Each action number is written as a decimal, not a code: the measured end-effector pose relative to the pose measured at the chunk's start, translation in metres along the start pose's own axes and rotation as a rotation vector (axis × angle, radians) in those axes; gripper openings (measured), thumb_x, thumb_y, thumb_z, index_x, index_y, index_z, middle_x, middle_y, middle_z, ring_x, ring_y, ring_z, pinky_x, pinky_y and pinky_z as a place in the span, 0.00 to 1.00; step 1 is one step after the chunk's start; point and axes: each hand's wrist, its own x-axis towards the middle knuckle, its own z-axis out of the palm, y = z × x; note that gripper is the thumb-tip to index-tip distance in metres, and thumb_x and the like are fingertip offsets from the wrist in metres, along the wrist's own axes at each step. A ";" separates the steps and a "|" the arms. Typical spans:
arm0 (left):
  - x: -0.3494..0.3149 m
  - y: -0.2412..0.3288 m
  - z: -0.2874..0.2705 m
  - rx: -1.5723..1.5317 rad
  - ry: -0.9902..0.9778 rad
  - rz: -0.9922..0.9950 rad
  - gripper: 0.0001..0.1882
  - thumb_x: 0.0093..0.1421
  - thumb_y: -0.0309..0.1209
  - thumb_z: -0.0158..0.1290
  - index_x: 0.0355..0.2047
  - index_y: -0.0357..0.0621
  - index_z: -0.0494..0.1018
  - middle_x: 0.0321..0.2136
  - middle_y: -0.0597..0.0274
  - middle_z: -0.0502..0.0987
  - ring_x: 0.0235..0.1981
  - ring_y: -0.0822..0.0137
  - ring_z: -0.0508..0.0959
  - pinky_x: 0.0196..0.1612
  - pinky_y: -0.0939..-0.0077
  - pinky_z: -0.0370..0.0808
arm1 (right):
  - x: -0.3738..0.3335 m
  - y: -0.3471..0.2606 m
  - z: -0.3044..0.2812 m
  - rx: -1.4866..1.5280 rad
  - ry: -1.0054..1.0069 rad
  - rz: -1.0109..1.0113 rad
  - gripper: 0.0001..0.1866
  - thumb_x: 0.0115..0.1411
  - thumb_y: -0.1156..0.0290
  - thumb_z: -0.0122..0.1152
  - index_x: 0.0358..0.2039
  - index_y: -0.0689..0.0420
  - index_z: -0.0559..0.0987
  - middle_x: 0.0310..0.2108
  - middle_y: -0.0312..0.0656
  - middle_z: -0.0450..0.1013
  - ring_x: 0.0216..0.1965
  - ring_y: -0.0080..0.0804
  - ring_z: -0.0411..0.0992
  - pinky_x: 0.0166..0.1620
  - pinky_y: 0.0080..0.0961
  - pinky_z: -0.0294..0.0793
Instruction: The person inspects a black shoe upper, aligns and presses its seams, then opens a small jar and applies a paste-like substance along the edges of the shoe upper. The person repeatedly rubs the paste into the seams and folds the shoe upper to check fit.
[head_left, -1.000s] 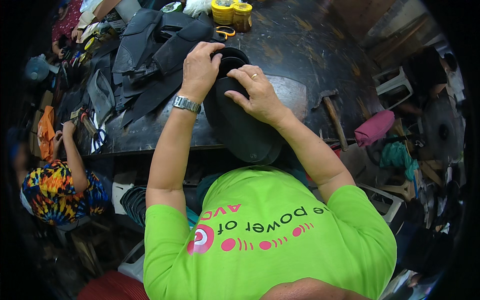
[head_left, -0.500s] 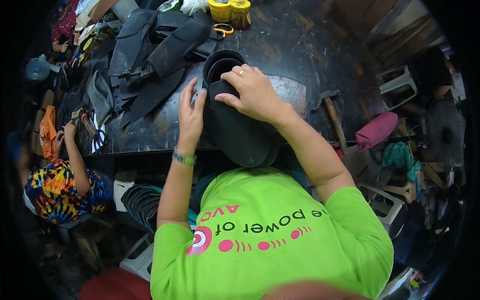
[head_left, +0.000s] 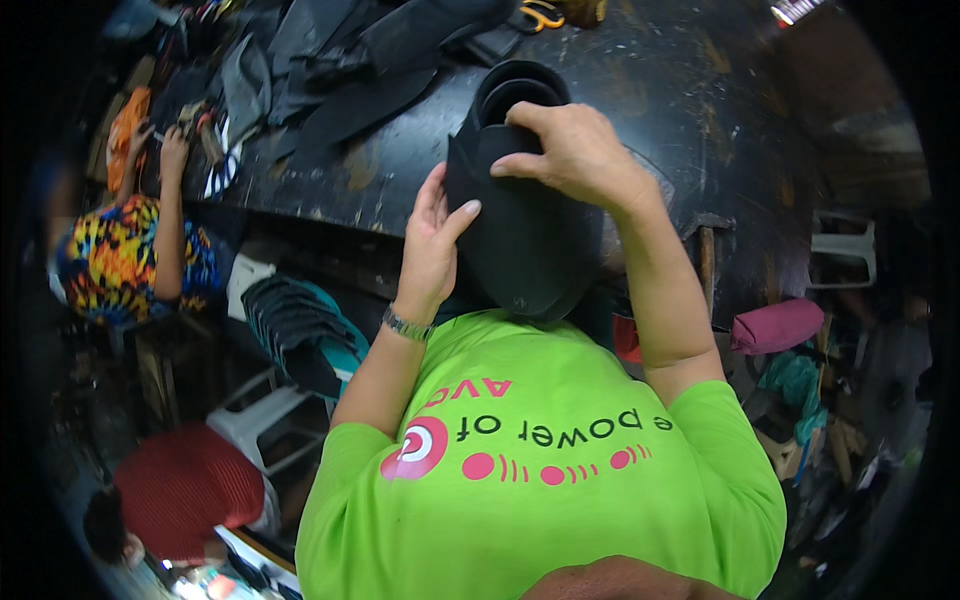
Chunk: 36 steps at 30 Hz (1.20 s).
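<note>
Left hand moved in, clasping matte, curved black piece, right hand clamped on its rounded top

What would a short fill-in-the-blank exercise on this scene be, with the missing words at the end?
The curved piece that the left hand and right hand are handling is ____ in colour. A metal watch is worn on the person's ____ wrist. The person's shirt is bright ____. The pink bundle lies out to the person's ____ side.

Missing words: black; left; green; right.
</note>
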 end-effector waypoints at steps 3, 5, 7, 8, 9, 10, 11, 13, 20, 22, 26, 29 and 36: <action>-0.004 -0.006 0.001 -0.145 0.033 -0.017 0.38 0.61 0.19 0.56 0.68 0.28 0.51 0.67 0.43 0.57 0.69 0.57 0.58 0.70 0.66 0.56 | -0.002 0.003 0.000 0.069 -0.002 0.027 0.22 0.51 0.56 0.74 0.42 0.56 0.82 0.31 0.51 0.79 0.33 0.46 0.79 0.39 0.36 0.77; -0.013 -0.011 0.005 -0.153 0.137 0.021 0.42 0.59 0.20 0.60 0.69 0.28 0.50 0.67 0.42 0.57 0.69 0.56 0.58 0.70 0.65 0.57 | -0.006 -0.001 -0.001 0.152 -0.018 0.086 0.20 0.51 0.60 0.75 0.41 0.58 0.82 0.29 0.45 0.79 0.31 0.33 0.78 0.37 0.29 0.77; -0.028 -0.014 0.009 -0.145 0.223 0.050 0.46 0.58 0.22 0.63 0.70 0.28 0.48 0.66 0.43 0.58 0.68 0.56 0.59 0.69 0.65 0.58 | -0.012 -0.010 -0.003 0.334 -0.007 0.145 0.20 0.50 0.62 0.77 0.39 0.60 0.81 0.27 0.45 0.78 0.29 0.28 0.77 0.36 0.27 0.76; -0.036 -0.014 0.011 -0.136 0.261 0.049 0.48 0.57 0.22 0.64 0.70 0.29 0.47 0.66 0.43 0.58 0.68 0.56 0.60 0.69 0.66 0.59 | -0.016 -0.015 -0.005 0.398 0.013 0.086 0.17 0.51 0.67 0.76 0.38 0.61 0.81 0.27 0.39 0.78 0.30 0.21 0.76 0.35 0.22 0.76; -0.044 -0.012 0.010 -0.216 0.225 0.064 0.48 0.56 0.23 0.65 0.69 0.29 0.47 0.64 0.47 0.62 0.64 0.61 0.64 0.66 0.67 0.63 | -0.020 -0.023 -0.004 0.521 0.051 0.005 0.15 0.52 0.69 0.76 0.37 0.61 0.81 0.27 0.37 0.78 0.30 0.19 0.76 0.34 0.19 0.76; -0.053 -0.008 0.006 -0.324 0.154 0.038 0.45 0.55 0.22 0.66 0.68 0.31 0.52 0.60 0.52 0.68 0.59 0.65 0.70 0.63 0.68 0.68 | -0.023 -0.030 -0.004 0.649 0.079 -0.027 0.14 0.52 0.71 0.76 0.37 0.61 0.81 0.27 0.34 0.77 0.31 0.17 0.75 0.34 0.16 0.76; -0.064 -0.002 0.000 -0.441 0.117 -0.055 0.39 0.55 0.22 0.65 0.65 0.33 0.58 0.56 0.55 0.72 0.56 0.65 0.73 0.60 0.70 0.71 | -0.026 -0.038 -0.003 0.636 0.171 -0.133 0.13 0.53 0.72 0.76 0.37 0.61 0.81 0.28 0.33 0.77 0.30 0.16 0.75 0.33 0.14 0.75; -0.087 0.012 -0.012 -0.432 0.039 -0.059 0.29 0.56 0.20 0.64 0.58 0.37 0.69 0.49 0.59 0.78 0.49 0.66 0.78 0.55 0.73 0.75 | -0.032 -0.054 -0.002 0.646 0.227 -0.290 0.19 0.53 0.81 0.73 0.45 0.67 0.80 0.36 0.41 0.80 0.37 0.24 0.79 0.42 0.17 0.80; -0.178 0.064 -0.084 0.666 0.325 0.419 0.10 0.57 0.19 0.62 0.40 0.36 0.82 0.37 0.56 0.85 0.39 0.68 0.84 0.44 0.77 0.78 | -0.023 -0.112 0.056 0.849 0.193 -0.493 0.24 0.56 0.74 0.70 0.53 0.62 0.76 0.45 0.45 0.76 0.48 0.38 0.76 0.51 0.31 0.76; -0.219 0.069 -0.113 1.054 0.415 0.341 0.11 0.60 0.19 0.59 0.44 0.33 0.79 0.38 0.51 0.84 0.39 0.64 0.84 0.43 0.75 0.78 | -0.019 -0.122 0.075 0.740 0.183 -0.530 0.24 0.57 0.74 0.68 0.55 0.60 0.75 0.44 0.42 0.75 0.48 0.34 0.75 0.52 0.29 0.74; -0.305 0.021 -0.147 1.177 0.633 0.215 0.16 0.62 0.19 0.55 0.50 0.28 0.71 0.48 0.43 0.79 0.48 0.55 0.81 0.50 0.69 0.75 | -0.022 -0.137 0.125 1.020 -0.220 -0.276 0.16 0.63 0.71 0.66 0.51 0.57 0.79 0.44 0.37 0.78 0.50 0.24 0.75 0.53 0.25 0.75; -0.358 -0.048 -0.151 1.151 0.855 -0.017 0.19 0.65 0.25 0.52 0.54 0.27 0.69 0.54 0.38 0.73 0.55 0.46 0.75 0.58 0.61 0.70 | -0.034 -0.144 0.168 1.114 -0.541 -0.151 0.16 0.61 0.69 0.68 0.47 0.61 0.80 0.33 0.36 0.77 0.37 0.21 0.73 0.46 0.22 0.74; -0.331 -0.146 -0.198 1.223 1.020 -0.080 0.28 0.63 0.27 0.52 0.62 0.27 0.61 0.65 0.33 0.59 0.65 0.36 0.59 0.68 0.52 0.56 | -0.058 -0.124 0.218 0.986 -0.844 -0.049 0.14 0.62 0.70 0.66 0.46 0.64 0.80 0.33 0.41 0.78 0.36 0.26 0.75 0.45 0.25 0.76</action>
